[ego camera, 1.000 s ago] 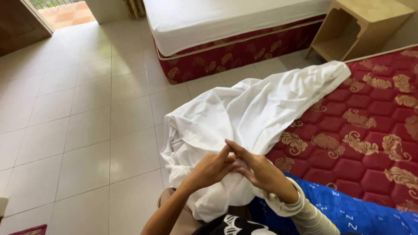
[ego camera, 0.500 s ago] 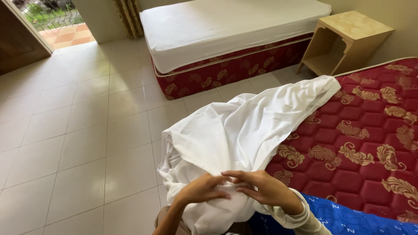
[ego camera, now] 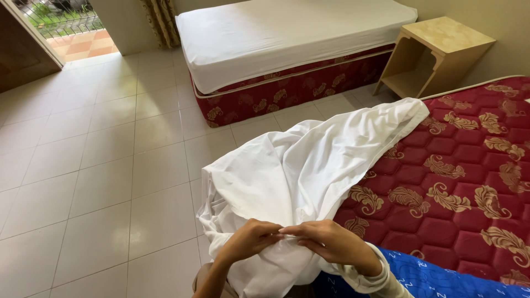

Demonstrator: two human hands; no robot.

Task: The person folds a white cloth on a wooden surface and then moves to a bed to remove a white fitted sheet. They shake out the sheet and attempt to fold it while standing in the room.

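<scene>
Hands: left hand (ego camera: 249, 238) and right hand (ego camera: 329, 241) both pinch the white sheet (ego camera: 309, 165)
Around: red quilted mattress (ego camera: 458, 171) beneath; made bed (ego camera: 287, 33), wooden nightstand (ego camera: 441, 52) beyond; tiled floor (ego camera: 94, 182) left

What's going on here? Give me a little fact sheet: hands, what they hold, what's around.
left hand: pinching the white sheet's edge
right hand: gripping the same edge, fingertips meeting the left hand
white sheet: bunched, draped over the corner of the red patterned mattress, hanging toward the tiled floor
second bed: already covered in white, across the floor
bedside table: pale wood, between the beds
blue cloth: beside the right forearm
</scene>
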